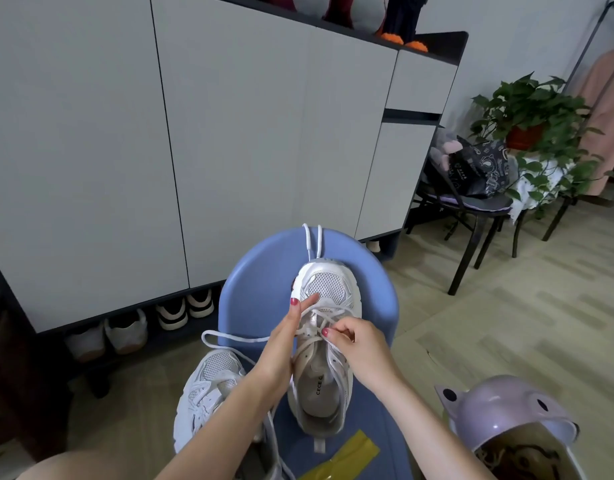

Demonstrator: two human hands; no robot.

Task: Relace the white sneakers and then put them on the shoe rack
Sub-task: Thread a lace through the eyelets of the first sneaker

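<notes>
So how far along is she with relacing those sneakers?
Partway. The sneaker on the blue chair has its lower eyelets crossed; the right hand pinches its lace while the left hand steadies it. The second sneaker lies beside the chair, laces loose. Neither is on the rack.

Left hand [287,336] fingers extended; right hand [356,346] apparently pinching, curled
</notes>
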